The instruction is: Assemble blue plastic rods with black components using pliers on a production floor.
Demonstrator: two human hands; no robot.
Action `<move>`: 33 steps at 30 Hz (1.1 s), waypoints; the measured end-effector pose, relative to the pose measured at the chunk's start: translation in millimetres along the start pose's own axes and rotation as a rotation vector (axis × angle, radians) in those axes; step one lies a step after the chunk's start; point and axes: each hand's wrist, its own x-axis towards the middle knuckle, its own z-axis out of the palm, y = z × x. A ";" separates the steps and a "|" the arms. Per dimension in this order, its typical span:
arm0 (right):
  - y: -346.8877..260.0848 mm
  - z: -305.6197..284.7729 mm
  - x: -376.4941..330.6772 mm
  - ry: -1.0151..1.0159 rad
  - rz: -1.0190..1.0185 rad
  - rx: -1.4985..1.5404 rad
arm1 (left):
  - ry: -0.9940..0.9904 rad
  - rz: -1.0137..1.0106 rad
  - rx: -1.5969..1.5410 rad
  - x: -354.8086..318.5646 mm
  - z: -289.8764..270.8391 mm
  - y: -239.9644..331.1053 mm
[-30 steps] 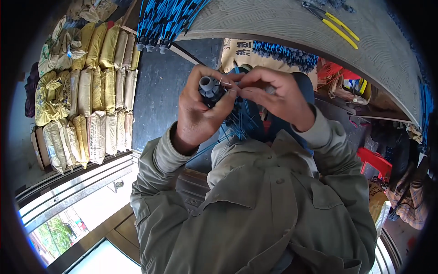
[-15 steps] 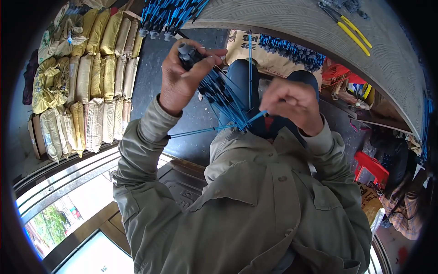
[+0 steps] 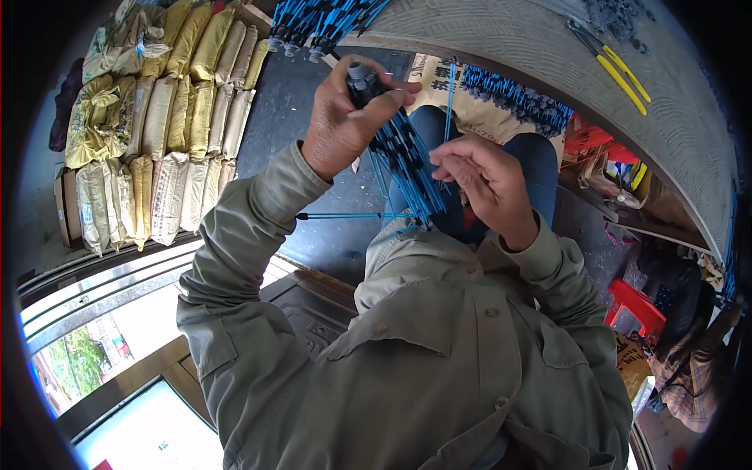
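My left hand [image 3: 341, 129] is closed around the upper end of a bundle of thin blue rods [image 3: 407, 168] with black fittings along them. A grey ribbed end piece [image 3: 359, 72] sticks out above its fingers. The rods slant down toward my lap, their lower ends near my shirt. Right beside the bundle, my right hand [image 3: 482, 176] has its fingers pinched together. Whatever they grip is hidden. A single blue rod [image 3: 345, 215] with a black tip lies sideways below my left wrist. Another upright blue rod [image 3: 451, 98] stands past my knees.
A work surface [image 3: 501, 35] curves across the far side, with more blue rods [image 3: 325, 19] and yellow-handled pliers [image 3: 623, 78] on it. Under it lie further rods [image 3: 517, 98] on a brown sack. Stacked packages [image 3: 160, 125] fill the left; a red stool [image 3: 636, 309] stands at right.
My right hand has moved left and up to the bundle; the blue rod near its fingers earlier no longer shows there. The bundle looks more gathered. The view has shifted slightly.
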 end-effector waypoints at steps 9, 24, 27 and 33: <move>-11.4 31.5 8.0 -0.140 0.083 -0.147 | -0.068 -0.020 0.001 4.5 -3.3 4.9; -16.6 67.5 -13.9 -0.685 -0.150 -0.489 | 0.030 0.046 0.298 19.8 -9.7 -8.4; -13.4 70.9 -7.1 -0.622 -0.163 -0.580 | 0.077 0.029 0.405 20.2 -15.1 -12.2; 16.1 114.6 0.1 -0.527 -0.322 -0.931 | 0.140 -0.035 0.477 29.3 6.5 -7.7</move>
